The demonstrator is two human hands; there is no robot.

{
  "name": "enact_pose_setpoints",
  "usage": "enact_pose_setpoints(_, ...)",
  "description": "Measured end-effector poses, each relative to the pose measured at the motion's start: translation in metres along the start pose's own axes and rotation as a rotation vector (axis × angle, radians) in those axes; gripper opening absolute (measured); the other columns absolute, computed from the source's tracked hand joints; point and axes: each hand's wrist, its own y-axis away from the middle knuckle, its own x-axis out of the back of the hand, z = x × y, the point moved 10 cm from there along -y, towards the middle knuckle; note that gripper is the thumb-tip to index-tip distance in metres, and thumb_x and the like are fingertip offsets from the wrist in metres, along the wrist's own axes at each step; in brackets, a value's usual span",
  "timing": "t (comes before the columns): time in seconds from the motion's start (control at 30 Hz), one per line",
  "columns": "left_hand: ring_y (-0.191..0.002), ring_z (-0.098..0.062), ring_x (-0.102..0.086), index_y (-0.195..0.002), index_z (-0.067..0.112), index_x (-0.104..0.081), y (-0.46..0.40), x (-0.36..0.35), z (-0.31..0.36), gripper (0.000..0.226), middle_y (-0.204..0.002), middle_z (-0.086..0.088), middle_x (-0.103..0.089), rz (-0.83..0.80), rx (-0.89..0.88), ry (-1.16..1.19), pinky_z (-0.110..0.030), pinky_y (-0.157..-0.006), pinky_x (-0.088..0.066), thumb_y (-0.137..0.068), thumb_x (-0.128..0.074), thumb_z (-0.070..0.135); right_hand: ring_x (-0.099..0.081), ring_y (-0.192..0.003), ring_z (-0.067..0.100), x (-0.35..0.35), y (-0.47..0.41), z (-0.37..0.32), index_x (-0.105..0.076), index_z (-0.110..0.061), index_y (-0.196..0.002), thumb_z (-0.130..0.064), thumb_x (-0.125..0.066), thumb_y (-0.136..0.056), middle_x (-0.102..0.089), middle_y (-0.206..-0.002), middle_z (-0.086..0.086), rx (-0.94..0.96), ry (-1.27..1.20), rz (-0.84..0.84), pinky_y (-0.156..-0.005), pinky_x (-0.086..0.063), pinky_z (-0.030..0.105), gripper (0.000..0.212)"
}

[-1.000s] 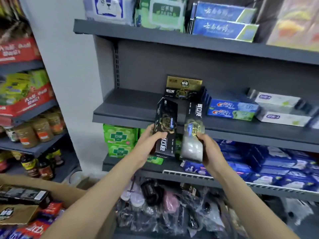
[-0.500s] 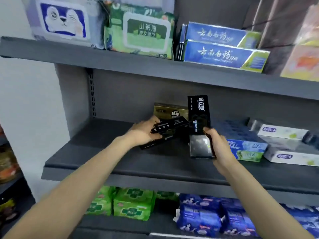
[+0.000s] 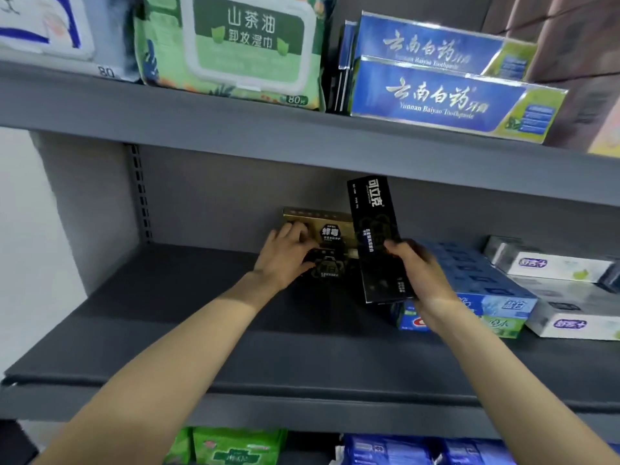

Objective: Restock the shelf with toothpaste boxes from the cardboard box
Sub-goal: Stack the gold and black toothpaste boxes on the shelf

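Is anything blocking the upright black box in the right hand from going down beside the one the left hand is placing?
Nothing visible does. The upright black box stands just right of the left hand's box; bare shelf lies in front.
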Motion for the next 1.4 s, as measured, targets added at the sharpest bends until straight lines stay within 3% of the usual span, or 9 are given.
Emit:
enact_pose_setpoints(0.13,-0.122,-0.025,-0.037,-0.136,0.022,-0.035,0.007,-0.002,-0.022,0.064,-0.132,-0.008,-0.036,0.025,0.27,0.124,-0.039,-0.098,-0.036,-0.083,-0.063,0.044,-0.061,-0.082,0.008,-0.013,-0.001,-0.015,-0.061,-0.024,-0.087,-0.021,-0.061,-0.088,-0.067,-0.088,-0.006,0.124,0.147,-0.106,-0.068,-0.046,0.009,0.003)
enact_pose_setpoints(0.3,-0.11,-0.021,-0.053,-0.115,0.011,-0.053,0.022,0.024,-0.044,0.027,-0.114,-0.003,-0.055,0.314,0.359,0.775,-0.025,-0.092,-0.042,-0.089,-0.055,0.005,-0.064,-0.093,0.01,-0.034,0.0,-0.023,-0.062,-0.028,-0.091,-0.021,-0.072,-0.08,-0.069,-0.097,-0.005,0.261,0.401,-0.221,-0.084,-0.049,0.024,0.016)
enact_pose_setpoints(0.43,-0.099,0.0,-0.055,-0.125,0.014,-0.049,0.037,0.042,-0.05,0.047,-0.108,0.013,-0.057,0.338,0.368,1.282,-0.018,-0.087,-0.046,-0.087,-0.046,-0.012,-0.056,-0.086,-0.009,-0.052,-0.003,-0.025,-0.062,-0.027,-0.1,-0.023,-0.074,-0.078,-0.062,-0.093,-0.02,0.359,0.598,-0.267,-0.071,-0.037,-0.002,0.025)
enact_pose_setpoints(0.53,-0.111,-0.008,-0.055,-0.134,0.016,-0.044,0.04,0.033,-0.049,0.055,-0.121,0.002,-0.057,0.138,0.328,1.278,-0.021,-0.094,-0.042,-0.085,-0.056,-0.007,-0.055,-0.101,0.0,-0.063,-0.015,-0.026,-0.062,-0.017,-0.118,-0.02,-0.074,-0.079,-0.061,-0.107,-0.014,0.386,0.716,-0.298,-0.076,-0.031,-0.008,0.041)
enact_pose_setpoints(0.63,-0.112,-0.013,-0.057,-0.136,0.016,-0.045,0.048,0.021,-0.063,0.054,-0.121,-0.003,-0.061,0.066,0.398,1.14,-0.025,-0.098,-0.043,-0.086,-0.063,0.007,-0.048,-0.125,0.012,-0.075,-0.031,-0.018,-0.048,-0.018,-0.136,-0.024,-0.07,-0.082,-0.054,-0.134,-0.003,0.327,0.854,-0.394,-0.101,-0.033,0.015,0.059)
enact_pose_setpoints(0.73,-0.112,-0.016,-0.059,-0.133,0.017,-0.05,0.056,0.013,-0.07,0.051,-0.117,-0.004,-0.065,0.031,0.419,1.059,-0.037,-0.104,-0.043,-0.085,-0.066,0.013,-0.042,-0.13,0.017,-0.083,-0.038,-0.012,-0.043,-0.02,-0.14,-0.022,-0.066,-0.086,-0.046,-0.142,0.001,0.296,0.943,-0.461,-0.104,-0.03,0.021,0.059)
enact_pose_setpoints(0.83,-0.111,-0.014,-0.059,-0.13,0.017,-0.055,0.061,0.003,-0.067,0.047,-0.114,-0.002,-0.065,-0.051,0.429,0.961,-0.03,-0.101,-0.043,-0.085,-0.067,0.017,-0.037,-0.135,0.02,-0.09,-0.045,-0.002,-0.039,-0.022,-0.142,-0.022,-0.063,-0.088,-0.04,-0.147,0.003,0.283,1.036,-0.498,-0.113,-0.028,0.032,0.059)
enact_pose_setpoints(1.17,-0.128,-0.015,-0.044,-0.142,0.017,-0.038,0.063,-0.008,-0.038,0.052,-0.135,-0.002,-0.051,-0.183,0.413,0.888,-0.012,-0.09,-0.03,-0.093,-0.055,0.015,-0.028,-0.138,0.022,-0.088,-0.043,0.021,-0.038,-0.023,-0.142,-0.018,-0.055,-0.092,-0.033,-0.145,0.004,0.355,1.282,-0.345,-0.111,-0.031,0.045,0.053)
enact_pose_setpoints(1.4,-0.119,-0.022,-0.05,-0.138,0.019,-0.041,0.063,-0.002,-0.028,0.048,-0.132,-0.008,-0.052,-0.184,0.376,0.715,-0.032,-0.098,-0.043,-0.092,-0.053,0.015,-0.033,-0.136,0.027,-0.092,-0.034,0.017,-0.04,-0.024,-0.14,-0.015,-0.051,-0.091,-0.032,-0.148,0.005,0.327,1.303,-0.287,-0.107,-0.036,0.047,0.051)
